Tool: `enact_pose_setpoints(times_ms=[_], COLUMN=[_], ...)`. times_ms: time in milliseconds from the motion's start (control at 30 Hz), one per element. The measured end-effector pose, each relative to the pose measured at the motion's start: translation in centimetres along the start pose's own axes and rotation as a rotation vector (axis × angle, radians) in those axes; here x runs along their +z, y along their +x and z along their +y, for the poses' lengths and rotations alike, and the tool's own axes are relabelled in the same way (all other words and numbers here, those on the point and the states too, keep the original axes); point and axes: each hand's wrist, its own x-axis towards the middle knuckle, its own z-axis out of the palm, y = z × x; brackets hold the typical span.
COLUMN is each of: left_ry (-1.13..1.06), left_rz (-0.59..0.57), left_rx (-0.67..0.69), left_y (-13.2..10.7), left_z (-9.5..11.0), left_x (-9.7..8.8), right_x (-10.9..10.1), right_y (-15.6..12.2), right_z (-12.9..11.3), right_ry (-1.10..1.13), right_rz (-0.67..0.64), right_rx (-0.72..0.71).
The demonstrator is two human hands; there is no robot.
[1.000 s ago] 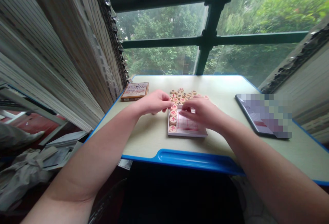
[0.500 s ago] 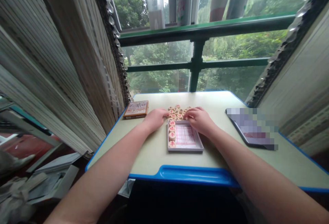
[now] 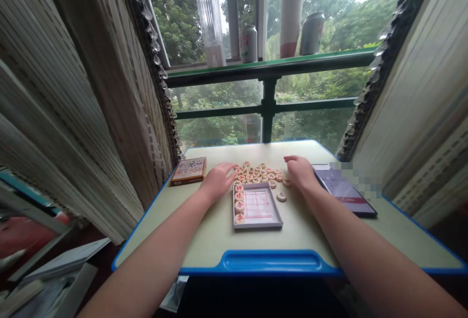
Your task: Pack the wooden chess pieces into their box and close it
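Round wooden Chinese chess pieces (image 3: 256, 174) with red and dark characters lie in a loose cluster on the table. My left hand (image 3: 218, 181) rests at the cluster's left edge, fingers stretched toward the nearest pieces and apparently touching them. To the right of the cluster is my right hand (image 3: 300, 172), its index finger extended; its other fingers are partly hidden, and one piece (image 3: 287, 181) lies just beside it. In front stands a shallow white box tray (image 3: 258, 226) with a printed red grid. Several red-character pieces (image 3: 239, 206) form a column along its left side.
A patterned box lid (image 3: 189, 170) lies at the table's left, and a tablet (image 3: 347, 194) at its right, near my right forearm. A blue pencil groove (image 3: 272, 261) runs along the front edge. Cans (image 3: 312, 33) and stacked cups stand on the window ledge.
My right hand has moved right, away from the cluster. The pieces are spread wider to the right, with one now beside the tray. The view has tilted up slightly.
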Motion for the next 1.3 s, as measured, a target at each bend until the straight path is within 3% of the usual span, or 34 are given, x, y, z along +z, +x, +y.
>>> enact_pose_setpoints(times_ms=[167,400,667,933,1300], left_ry=[-0.082,-0.226,-0.2,-0.152,-0.189], left_rz=[-0.105,-0.118,-0.007,-0.019,-0.017], left_rx=[0.045,0.068,0.08,0.104,0.094], left_y=[-0.3,-0.6,-0.6,-0.7,-0.7], left_z=[0.3,0.6,0.0,0.4,0.5], left_x=[-0.3,0.3,0.8,0.5,0.3], right_x=[0.3,1.1,1.1,1.1,1.9], right_y=[0.4,-1.2,-1.0,-1.3,-1.5], right_z=[0.6,-0.8,-1.0,-1.4,-1.4], right_ry=[-0.014,0.016,0.002,-0.126,0.033], right_rz=[-0.132,-0.307,-0.265,-0.278,-0.194], right_rx=[-0.015,-0.035,0.073,-0.046,-0.067])
